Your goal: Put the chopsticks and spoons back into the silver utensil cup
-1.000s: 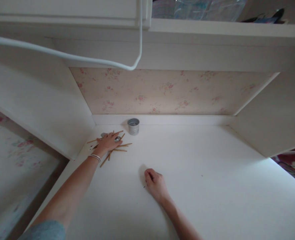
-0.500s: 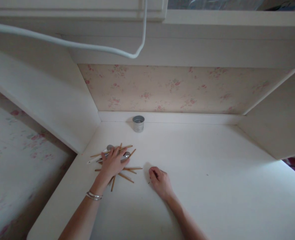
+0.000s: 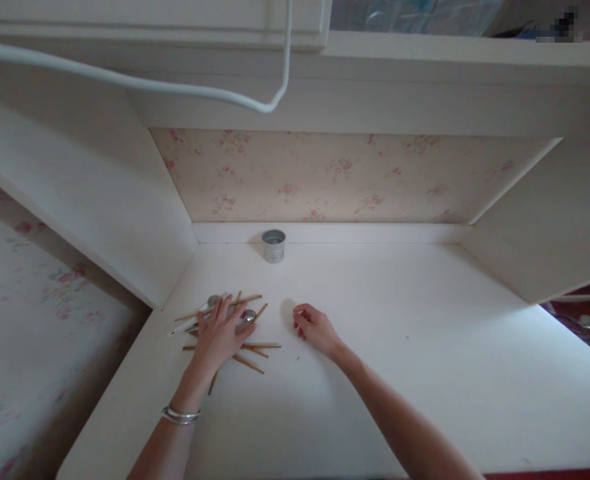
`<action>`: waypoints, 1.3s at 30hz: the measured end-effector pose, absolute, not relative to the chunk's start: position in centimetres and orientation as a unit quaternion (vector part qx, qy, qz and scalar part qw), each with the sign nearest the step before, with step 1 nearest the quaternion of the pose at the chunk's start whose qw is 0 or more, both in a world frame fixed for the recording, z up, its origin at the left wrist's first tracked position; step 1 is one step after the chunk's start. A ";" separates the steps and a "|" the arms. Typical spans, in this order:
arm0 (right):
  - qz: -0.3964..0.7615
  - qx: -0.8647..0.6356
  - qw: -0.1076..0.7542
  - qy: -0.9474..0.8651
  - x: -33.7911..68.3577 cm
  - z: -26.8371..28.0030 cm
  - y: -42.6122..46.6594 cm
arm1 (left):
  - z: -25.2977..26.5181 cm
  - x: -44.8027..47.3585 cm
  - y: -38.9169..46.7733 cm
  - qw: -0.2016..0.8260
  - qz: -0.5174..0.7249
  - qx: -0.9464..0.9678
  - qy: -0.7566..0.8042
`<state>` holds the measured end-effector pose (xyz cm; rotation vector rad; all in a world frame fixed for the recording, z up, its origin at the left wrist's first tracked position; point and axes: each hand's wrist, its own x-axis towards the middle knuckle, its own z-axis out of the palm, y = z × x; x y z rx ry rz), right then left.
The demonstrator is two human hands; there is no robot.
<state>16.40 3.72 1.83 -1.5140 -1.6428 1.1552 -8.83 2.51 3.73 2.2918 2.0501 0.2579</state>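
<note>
My left hand (image 3: 221,339) lies flat with fingers spread over a loose pile of wooden chopsticks (image 3: 249,363) and spoons. It covers the middle of the pile, so how the pieces cross there is hidden. One metal spoon (image 3: 249,316) shows its bowl beside my thumb; another spoon bowl (image 3: 213,302) shows past my fingertips. A white handle (image 3: 177,329) sticks out to the left. To the right of the pile, my right hand (image 3: 317,328) is loosely closed just over the tabletop, with nothing visible in its curled fingers.
A grey perforated metal cup (image 3: 273,247) stands upright near the back ledge of the white tabletop (image 3: 375,373). White side panels (image 3: 539,220) close in both sides. A white cable (image 3: 199,93) hangs across the top, in front of the cabinet. A tiny dark speck (image 3: 298,358) lies below my right hand.
My right hand has shifted slightly away from me across the tabletop, its fingers loosely curled. My left hand stays on the pile, and a few chopsticks have shifted a little. The view has tilted slightly.
</note>
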 end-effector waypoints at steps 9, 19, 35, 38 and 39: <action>0.321 -0.587 0.235 -0.705 12.8 7.9 15.8 | 5.5 -5.6 -5.3 0.073 0.318 0.737 0.591; 0.190 -0.630 0.161 -0.736 11.8 9.1 19.1 | 0.8 -2.6 -10.5 0.344 0.312 0.691 0.554; 0.198 -0.575 0.336 -0.720 19.4 8.9 6.0 | 1.8 -1.8 -9.4 0.260 0.232 0.779 0.522; 0.193 -0.580 0.363 -0.703 20.9 7.6 3.6 | 2.1 -1.4 -9.1 0.252 0.216 0.785 0.523; 0.189 -0.586 0.362 -0.700 21.3 7.1 2.9 | 2.2 -1.3 -9.1 0.248 0.211 0.787 0.523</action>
